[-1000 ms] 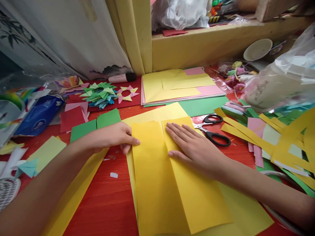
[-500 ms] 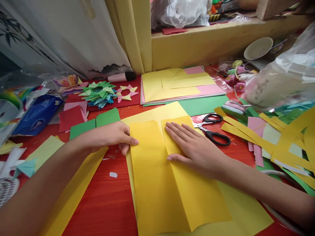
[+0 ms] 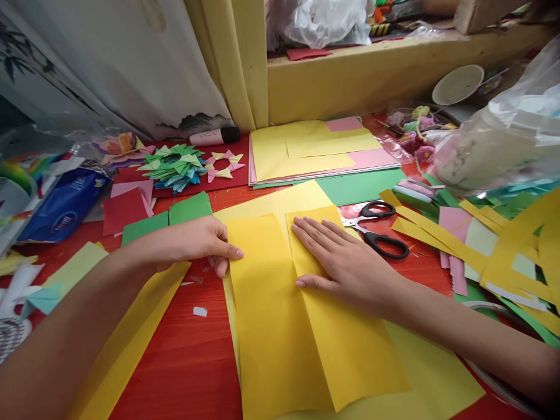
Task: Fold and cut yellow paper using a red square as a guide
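In front of me lies a yellow paper sheet (image 3: 275, 326) with a lengthwise crease, its left part slightly raised. My left hand (image 3: 214, 245) pinches this sheet's upper left edge between thumb and fingers. Flat on the right part, beside the crease, rests my right hand (image 3: 335, 256) with its fingers stretched out. Paler yellow paper (image 3: 437, 367) shows underneath. Black-handled scissors (image 3: 371, 230) lie just beyond my right hand, blades partly covered by paper. Another yellow strip of paper (image 3: 144, 332) sits below my left forearm.
Green squares (image 3: 190, 208), folded paper stars (image 3: 175, 166) and a blue packet (image 3: 65, 201) are at the left. A stack of coloured paper (image 3: 306, 146) lies at the back. Paper strips (image 3: 455, 239) and a plastic-wrapped tub (image 3: 485, 140) crowd the right side of the red table (image 3: 184, 361).
The left part of the yellow sheet has shifted very slightly left with my left hand. My right hand stays pressed in the same place on the paper.
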Available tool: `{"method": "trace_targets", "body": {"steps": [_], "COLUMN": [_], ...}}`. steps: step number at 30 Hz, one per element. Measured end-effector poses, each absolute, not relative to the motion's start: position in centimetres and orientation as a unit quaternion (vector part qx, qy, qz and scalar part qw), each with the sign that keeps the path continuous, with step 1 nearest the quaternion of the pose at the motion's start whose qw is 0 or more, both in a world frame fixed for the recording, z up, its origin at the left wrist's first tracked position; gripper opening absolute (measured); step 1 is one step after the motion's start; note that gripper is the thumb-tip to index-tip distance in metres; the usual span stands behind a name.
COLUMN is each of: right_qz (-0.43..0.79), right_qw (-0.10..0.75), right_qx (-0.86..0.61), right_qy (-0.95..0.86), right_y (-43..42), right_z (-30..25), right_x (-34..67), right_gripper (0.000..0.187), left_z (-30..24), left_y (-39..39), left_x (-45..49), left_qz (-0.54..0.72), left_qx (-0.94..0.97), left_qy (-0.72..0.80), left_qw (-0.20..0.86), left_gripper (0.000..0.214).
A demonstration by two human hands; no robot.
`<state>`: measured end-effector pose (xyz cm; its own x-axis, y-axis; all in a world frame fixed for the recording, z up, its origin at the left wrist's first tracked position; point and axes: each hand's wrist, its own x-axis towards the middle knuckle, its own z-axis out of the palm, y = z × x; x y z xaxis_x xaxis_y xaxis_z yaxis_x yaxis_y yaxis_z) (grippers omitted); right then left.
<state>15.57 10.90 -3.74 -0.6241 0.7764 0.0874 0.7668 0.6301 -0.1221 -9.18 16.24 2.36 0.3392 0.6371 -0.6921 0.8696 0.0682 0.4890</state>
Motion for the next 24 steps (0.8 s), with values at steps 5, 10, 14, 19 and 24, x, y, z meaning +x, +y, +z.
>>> {"method": "trace_targets", "body": {"steps": [5,10,14,19,24], "right_qz": [0.035,0.034,0.034,0.005,0.026], "right_qw": [0.069,0.077,0.084,0.139,0.103], "right_qx": [-0.428,-0.425,-0.431,-0.46,-0.453], "right_qy": [-0.9,-0.901,-0.898,-0.877,-0.885], "right_y": [10.9,10.8,10.9,10.6,10.5], "right_z": [-3.7,-3.9,-3.8,-3.1,-3.7], "right_x": [15.5,15.6,15.6,15.3,15.0], "right_gripper": [0.081,0.078,0.08,0.062,0.066], "left_z": [2.2,2.4,2.3,2.0,2.4], "left_y": [16.3,16.2,16.3,16.9,16.3], "left_x": [-9.3,-9.4,-9.5,-9.8,-8.6], "left_qz": [-0.126,-0.123,-0.103,-0.007,0.095], "left_qx": [0.67,0.678,0.671,0.659,0.645], "left_qy": [0.557,0.557,0.579,0.625,0.622], "left_qw": [0.474,0.462,0.451,0.419,0.434], "left_gripper": [0.036,0.036,0.035,0.034,0.026]}}
